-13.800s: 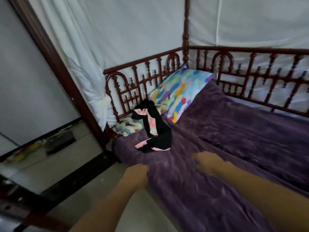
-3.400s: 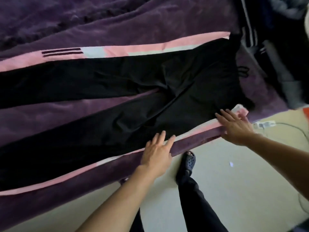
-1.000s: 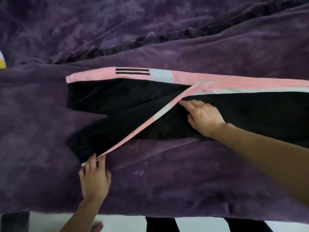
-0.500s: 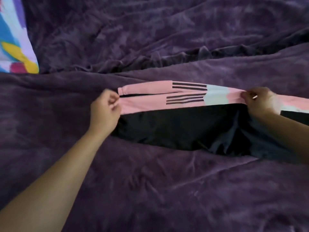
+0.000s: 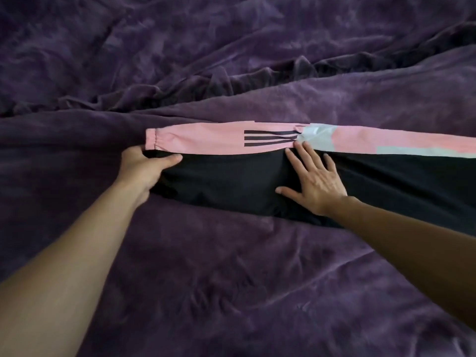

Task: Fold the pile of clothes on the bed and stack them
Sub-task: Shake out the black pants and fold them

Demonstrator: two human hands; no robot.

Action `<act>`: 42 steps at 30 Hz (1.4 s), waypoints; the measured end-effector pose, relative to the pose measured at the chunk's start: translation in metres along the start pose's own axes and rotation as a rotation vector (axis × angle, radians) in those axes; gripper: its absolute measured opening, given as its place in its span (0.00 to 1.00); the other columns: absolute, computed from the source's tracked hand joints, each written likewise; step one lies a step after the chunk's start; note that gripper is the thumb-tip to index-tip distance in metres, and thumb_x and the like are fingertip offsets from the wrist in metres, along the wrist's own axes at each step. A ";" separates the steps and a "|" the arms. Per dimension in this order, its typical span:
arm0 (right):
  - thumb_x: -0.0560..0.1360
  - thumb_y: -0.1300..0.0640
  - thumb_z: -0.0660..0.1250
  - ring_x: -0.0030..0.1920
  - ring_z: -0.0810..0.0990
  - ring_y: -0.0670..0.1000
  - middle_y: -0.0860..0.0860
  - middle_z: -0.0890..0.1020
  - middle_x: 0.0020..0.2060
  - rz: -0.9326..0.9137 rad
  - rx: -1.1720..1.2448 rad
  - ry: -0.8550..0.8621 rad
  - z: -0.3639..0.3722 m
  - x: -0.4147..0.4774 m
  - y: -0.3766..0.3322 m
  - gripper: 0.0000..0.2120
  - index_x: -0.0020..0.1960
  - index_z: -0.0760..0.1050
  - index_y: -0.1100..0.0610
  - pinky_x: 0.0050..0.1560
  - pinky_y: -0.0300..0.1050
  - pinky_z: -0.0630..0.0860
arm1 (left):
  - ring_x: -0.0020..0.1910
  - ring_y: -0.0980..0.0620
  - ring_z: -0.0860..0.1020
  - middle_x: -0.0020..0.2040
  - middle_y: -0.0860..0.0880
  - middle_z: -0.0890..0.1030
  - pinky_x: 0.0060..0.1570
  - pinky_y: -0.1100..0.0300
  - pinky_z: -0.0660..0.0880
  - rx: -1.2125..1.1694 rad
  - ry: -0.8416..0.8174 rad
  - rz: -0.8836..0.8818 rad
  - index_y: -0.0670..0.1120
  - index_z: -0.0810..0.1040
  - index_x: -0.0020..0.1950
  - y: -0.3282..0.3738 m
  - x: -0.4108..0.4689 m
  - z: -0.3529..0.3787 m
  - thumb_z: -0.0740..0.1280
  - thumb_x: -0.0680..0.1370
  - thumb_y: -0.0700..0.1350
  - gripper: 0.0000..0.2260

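Note:
Black track pants [image 5: 231,181] with a pink and pale grey side stripe lie across the purple bed, one leg laid on top of the other. Three black bars mark the pink stripe near the cuff. My left hand [image 5: 144,166] grips the cuff end at the left, thumb on top of the black fabric and fingers tucked under it. My right hand [image 5: 313,180] lies flat with fingers spread on the black leg, fingertips touching the stripe. The waist end runs out of view to the right.
A purple velvety blanket [image 5: 231,279] covers the whole bed. A rumpled fold [image 5: 257,76] runs across it behind the pants.
Both hands let go of the pink stripe edge. My left hand dropped to the cuff and holds it; my right hand opened and pressed flat on the leg. The legs now lie aligned.

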State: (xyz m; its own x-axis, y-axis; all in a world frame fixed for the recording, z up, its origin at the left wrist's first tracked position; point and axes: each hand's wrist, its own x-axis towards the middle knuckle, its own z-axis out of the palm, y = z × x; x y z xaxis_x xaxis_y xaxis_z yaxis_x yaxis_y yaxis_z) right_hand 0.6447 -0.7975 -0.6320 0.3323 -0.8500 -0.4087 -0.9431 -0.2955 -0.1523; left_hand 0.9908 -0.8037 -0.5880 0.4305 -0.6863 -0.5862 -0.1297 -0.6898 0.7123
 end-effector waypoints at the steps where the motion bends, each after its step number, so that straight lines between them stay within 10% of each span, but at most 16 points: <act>1: 0.71 0.26 0.49 0.78 0.42 0.51 0.50 0.45 0.79 0.003 0.006 -0.004 0.001 0.003 0.000 0.45 0.79 0.43 0.49 0.75 0.61 0.49 | 0.36 0.56 0.82 0.42 0.50 0.83 0.30 0.64 0.77 0.025 -0.011 0.015 0.47 0.82 0.44 0.006 0.000 -0.005 0.78 0.67 0.41 0.09; 11: 0.72 0.34 0.63 0.72 0.65 0.54 0.50 0.65 0.74 0.158 0.246 0.118 -0.056 -0.074 0.055 0.38 0.77 0.56 0.46 0.64 0.53 0.69 | 0.47 0.51 0.79 0.48 0.53 0.80 0.45 0.59 0.74 0.248 -0.147 0.355 0.50 0.73 0.53 0.121 -0.113 0.094 0.76 0.65 0.44 0.20; 18: 0.72 0.35 0.64 0.72 0.62 0.53 0.49 0.64 0.74 0.319 0.284 0.080 -0.035 -0.150 0.134 0.36 0.76 0.59 0.45 0.65 0.52 0.68 | 0.64 0.42 0.68 0.65 0.45 0.67 0.54 0.48 0.71 0.918 -0.397 0.350 0.49 0.60 0.71 0.045 -0.185 0.261 0.68 0.75 0.49 0.28; 25: 0.76 0.44 0.66 0.67 0.71 0.51 0.49 0.74 0.66 0.252 0.434 0.213 -0.032 -0.190 0.206 0.25 0.69 0.71 0.52 0.60 0.50 0.74 | 0.65 0.41 0.66 0.69 0.42 0.65 0.58 0.47 0.67 1.232 -0.180 0.575 0.47 0.68 0.67 0.016 -0.215 0.305 0.66 0.75 0.50 0.22; 33: 0.75 0.46 0.67 0.68 0.66 0.63 0.59 0.70 0.68 0.893 0.354 0.397 -0.070 -0.227 0.416 0.28 0.71 0.66 0.56 0.64 0.60 0.67 | 0.75 0.43 0.56 0.77 0.43 0.56 0.70 0.49 0.59 1.163 -0.420 0.832 0.52 0.58 0.76 0.027 -0.284 0.427 0.56 0.82 0.52 0.23; 37: 0.68 0.42 0.74 0.64 0.75 0.58 0.56 0.76 0.65 1.059 0.832 0.326 -0.052 -0.230 0.474 0.37 0.71 0.66 0.56 0.66 0.55 0.71 | 0.77 0.43 0.51 0.79 0.44 0.51 0.73 0.47 0.55 1.291 -0.484 0.744 0.53 0.50 0.78 0.003 -0.287 0.455 0.56 0.81 0.52 0.26; 42: 0.65 0.51 0.79 0.47 0.84 0.53 0.52 0.84 0.49 0.931 1.242 0.320 -0.070 -0.233 0.465 0.20 0.55 0.79 0.53 0.52 0.55 0.81 | 0.75 0.47 0.57 0.77 0.46 0.57 0.71 0.51 0.59 1.187 -0.494 0.723 0.53 0.57 0.77 0.007 -0.283 0.444 0.59 0.80 0.51 0.25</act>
State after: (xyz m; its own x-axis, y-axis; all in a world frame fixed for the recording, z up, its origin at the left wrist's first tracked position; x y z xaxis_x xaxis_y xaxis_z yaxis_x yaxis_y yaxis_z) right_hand 0.1279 -0.7680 -0.5446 -0.5005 -0.6231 -0.6010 -0.1598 0.7488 -0.6433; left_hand 0.4719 -0.7167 -0.5881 -0.3550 -0.7949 -0.4921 -0.9234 0.2160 0.3173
